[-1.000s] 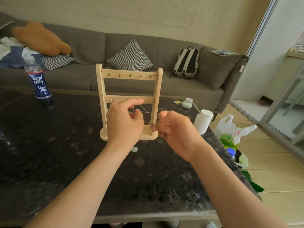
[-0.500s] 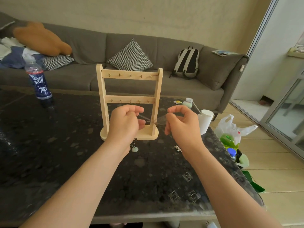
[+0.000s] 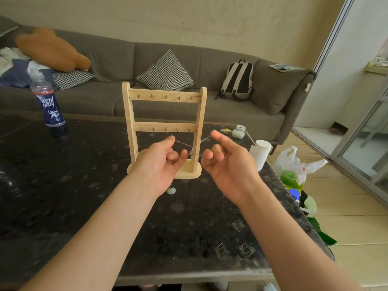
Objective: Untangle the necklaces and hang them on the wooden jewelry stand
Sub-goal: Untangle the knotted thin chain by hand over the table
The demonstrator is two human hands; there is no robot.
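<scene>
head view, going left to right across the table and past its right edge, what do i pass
bottle → stand → cup → plastic bag. Left out because they overlap their neighbours: left hand, right hand, and the necklace between them.

Soft daylight, wide-angle edge distortion

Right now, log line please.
left hand: holds chain | right hand: holds chain | chain: crossed, taut | stand: bare
</scene>
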